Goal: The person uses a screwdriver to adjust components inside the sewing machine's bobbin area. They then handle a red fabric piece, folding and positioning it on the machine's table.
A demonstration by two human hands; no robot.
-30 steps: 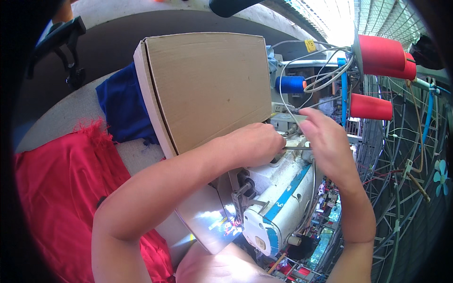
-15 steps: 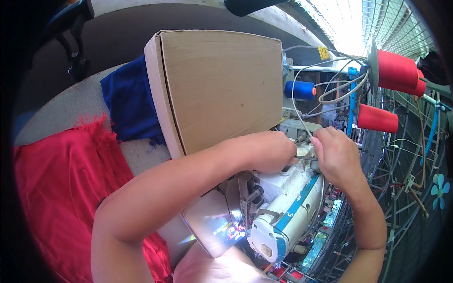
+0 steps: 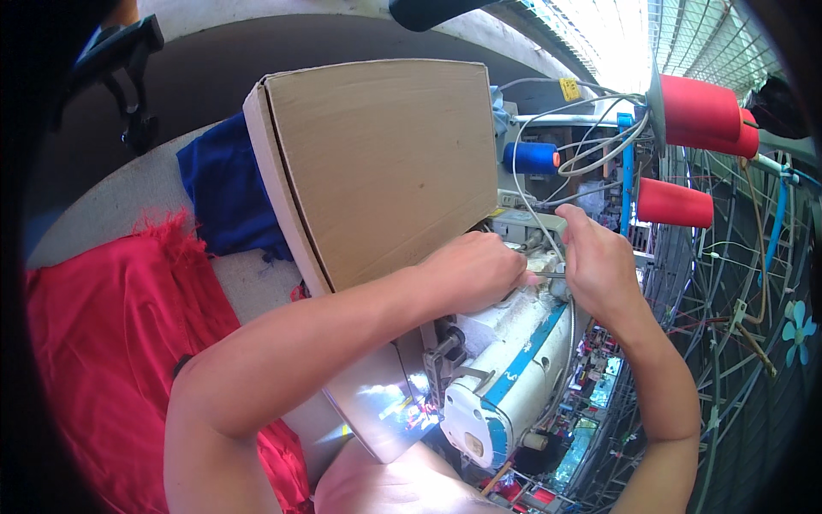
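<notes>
A white sewing machine head with a blue stripe [image 3: 524, 370] lies tilted beside a cardboard box. Over its far part, my left hand [image 3: 479, 271] is closed, thumb and fingertips at one end of a thin metal rod [image 3: 550, 275]. The rod's other end runs into my right hand [image 3: 603, 267], closed around it with a finger raised; any handle is hidden in the palm. A grey cable [image 3: 538, 221] hangs down just left of my right fingers. Part of the machine under my left hand is covered.
The cardboard box [image 3: 381, 171] stands close by my left forearm. Red fabric [image 3: 128, 343] and blue fabric [image 3: 229, 188] lie on the left. Red thread cones [image 3: 698, 111], a blue thread spool [image 3: 531, 158] and a blue post [image 3: 628, 171] rise at the back right. A shiny metal plate [image 3: 377, 411] is below.
The whole view has shifted slightly, moving the box and machine left in the picture. My right hand has turned, its finger now raised higher. The rod is still between my hands.
</notes>
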